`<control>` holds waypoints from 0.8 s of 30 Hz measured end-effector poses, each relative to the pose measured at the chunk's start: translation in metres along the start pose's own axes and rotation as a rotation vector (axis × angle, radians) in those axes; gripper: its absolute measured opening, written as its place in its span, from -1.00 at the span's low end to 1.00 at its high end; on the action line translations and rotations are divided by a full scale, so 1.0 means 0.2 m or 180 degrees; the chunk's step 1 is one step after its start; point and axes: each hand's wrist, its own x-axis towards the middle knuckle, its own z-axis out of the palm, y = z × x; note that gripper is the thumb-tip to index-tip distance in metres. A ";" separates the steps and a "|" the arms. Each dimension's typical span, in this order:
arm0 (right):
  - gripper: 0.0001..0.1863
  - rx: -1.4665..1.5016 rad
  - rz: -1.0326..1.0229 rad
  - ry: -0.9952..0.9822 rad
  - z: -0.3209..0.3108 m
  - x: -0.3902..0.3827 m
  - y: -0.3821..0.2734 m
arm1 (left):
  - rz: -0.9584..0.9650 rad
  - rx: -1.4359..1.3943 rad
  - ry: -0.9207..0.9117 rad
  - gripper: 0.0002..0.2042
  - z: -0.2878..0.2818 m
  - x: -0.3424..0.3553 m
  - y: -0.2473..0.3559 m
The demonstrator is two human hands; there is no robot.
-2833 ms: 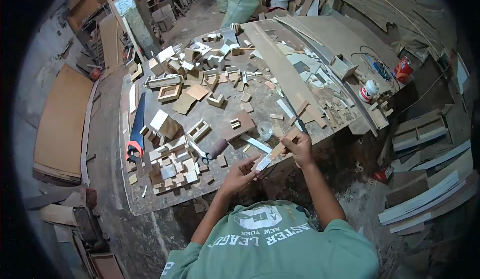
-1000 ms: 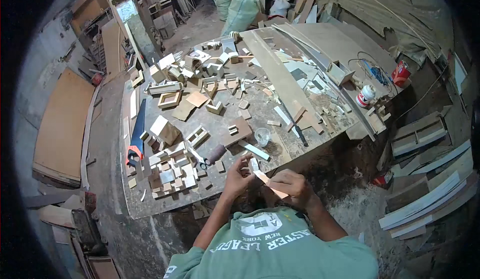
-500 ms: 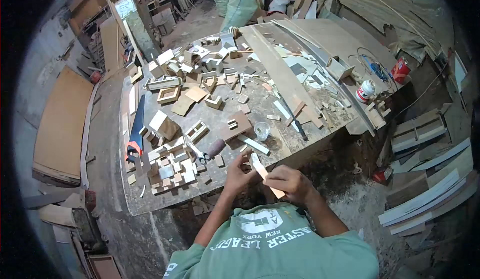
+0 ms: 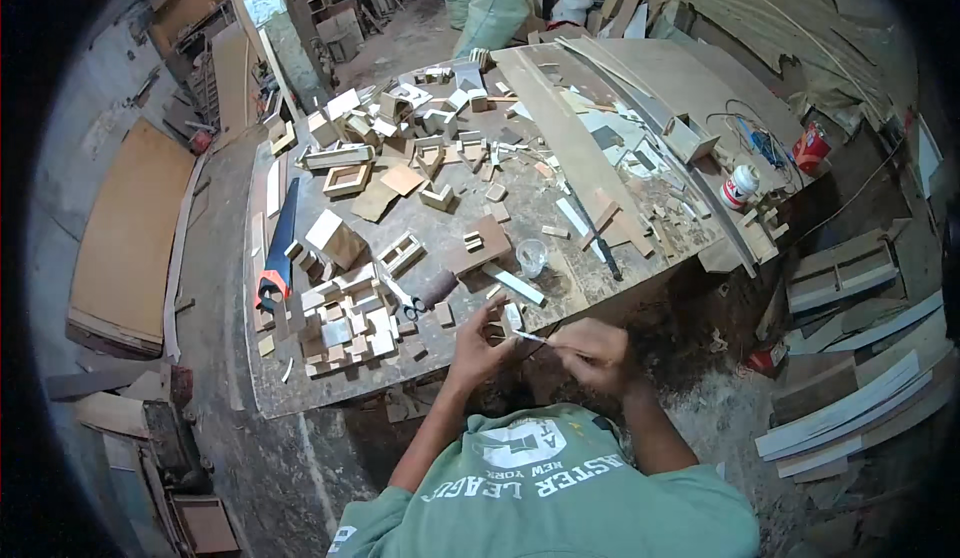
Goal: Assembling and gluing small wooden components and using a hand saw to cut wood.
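Just past the table's near edge, my left hand (image 4: pixel 480 346) pinches a small pale wood piece (image 4: pixel 513 316) between thumb and fingers. My right hand (image 4: pixel 594 350) is closed on a thin pale strip (image 4: pixel 530 337), seen almost edge-on, whose far end touches or nearly touches the wood piece. What the strip is made of I cannot tell. On the table close beyond my hands are a white-faced wood strip (image 4: pixel 514 285), a clear plastic cup (image 4: pixel 531 256) and a brown board (image 4: pixel 478 246) with small blocks on it. Scissors (image 4: pixel 411 306) lie beside a dark roll (image 4: pixel 435 289).
Small wooden boxes and offcuts cover the table's left and far parts. A handsaw (image 4: pixel 279 248) lies near the left edge. Long boards (image 4: pixel 565 138) cross the right side, near a white bottle (image 4: pixel 740 187) and red can (image 4: pixel 811 147). Sacks (image 4: pixel 495 18) stand behind.
The strip in my right hand has turned from showing its flat face to nearly edge-on. My right hand has shifted slightly, while my left keeps its pinch. The view has tilted a little.
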 end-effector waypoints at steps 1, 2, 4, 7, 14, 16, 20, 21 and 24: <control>-0.82 0.0372 0.0369 0.0470 0.02 -0.04 0.06 | -0.0010 -0.0135 -0.0045 -0.31 0.02 0.00 0.02; -0.84 0.0755 0.0720 0.0928 0.06 -0.06 0.13 | -0.0008 -0.0140 -0.0042 -0.31 0.02 -0.01 0.03; -0.86 0.1137 0.1064 0.1389 0.11 -0.09 0.22 | 0.0012 -0.0254 -0.0065 -0.34 0.05 -0.01 0.04; -0.79 0.3855 0.2238 0.2150 0.18 -0.11 0.30 | 0.0052 -0.0344 -0.0038 -0.33 0.08 -0.03 0.08; -0.76 0.3966 0.2440 0.2009 0.22 -0.19 0.37 | 0.0285 -0.0353 -0.0030 -0.33 0.08 -0.04 0.06; -0.76 0.3856 0.2434 0.2057 0.19 -0.21 0.37 | -0.0017 -0.0143 -0.0193 -0.33 0.07 -0.04 0.06; -0.76 0.3559 0.2258 0.2218 0.15 -0.24 0.39 | -0.0061 -0.0502 -0.0109 -0.34 0.07 -0.06 0.06; -0.76 0.3559 0.2251 0.2220 0.14 -0.25 0.39 | 0.0110 -0.0430 -0.0103 -0.34 0.07 -0.05 0.05; -0.76 0.3702 0.2354 0.2201 0.12 -0.25 0.37 | -0.0059 -0.0336 -0.0191 -0.34 0.06 -0.06 0.05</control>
